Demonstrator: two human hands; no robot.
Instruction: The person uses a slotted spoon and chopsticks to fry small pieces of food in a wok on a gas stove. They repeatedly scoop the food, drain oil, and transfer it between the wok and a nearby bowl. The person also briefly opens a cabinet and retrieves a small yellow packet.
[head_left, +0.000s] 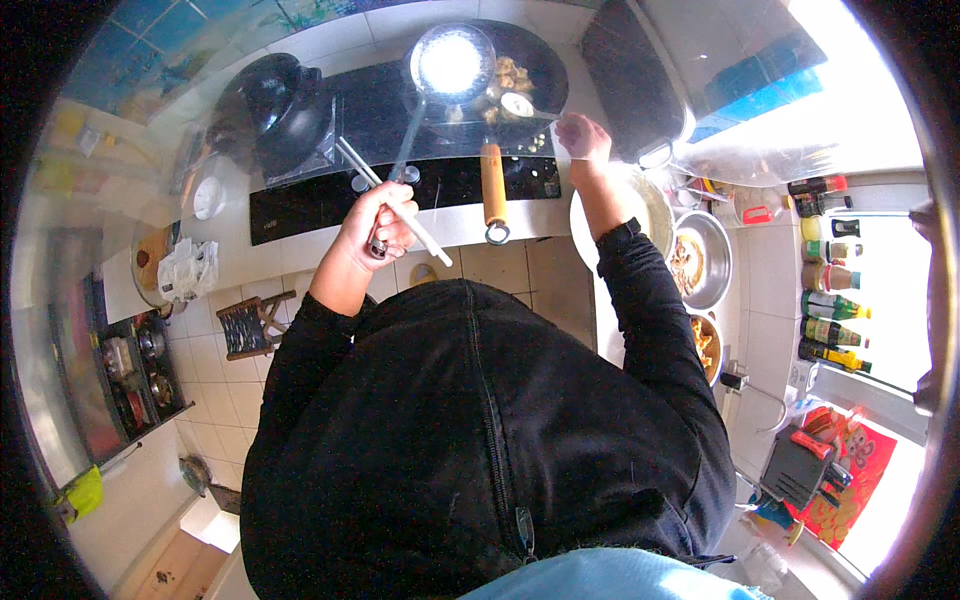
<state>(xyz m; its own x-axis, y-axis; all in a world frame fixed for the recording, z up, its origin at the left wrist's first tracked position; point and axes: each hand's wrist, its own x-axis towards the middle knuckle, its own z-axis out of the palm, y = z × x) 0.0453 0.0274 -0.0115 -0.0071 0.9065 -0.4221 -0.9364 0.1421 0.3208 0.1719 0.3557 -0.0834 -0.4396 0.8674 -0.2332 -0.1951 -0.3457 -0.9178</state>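
Note:
My left hand (381, 225) is closed around the handle of a metal ladle (415, 131) and a pair of pale chopsticks (424, 238). The ladle's round bowl hangs over the left part of a dark wok (549, 67) on the stove and shines with glare. My right hand (585, 139) holds a small white spoon (517, 104) over the wok's right side. Browned chunks of food (512, 75) lie in the wok, partly hidden by ladle and spoon. The wok's wooden handle (493, 180) points towards me. Pale bits lie near the wok's front edge.
A black lidded pot (281, 120) stands at the left of the black glass stove (300, 202). On the right counter are a large pale basin (645, 202), a steel bowl with food (716, 259) and another food bowl (712, 352). Bottles (829, 304) line the sill. A folding stool (244, 328) stands on the floor.

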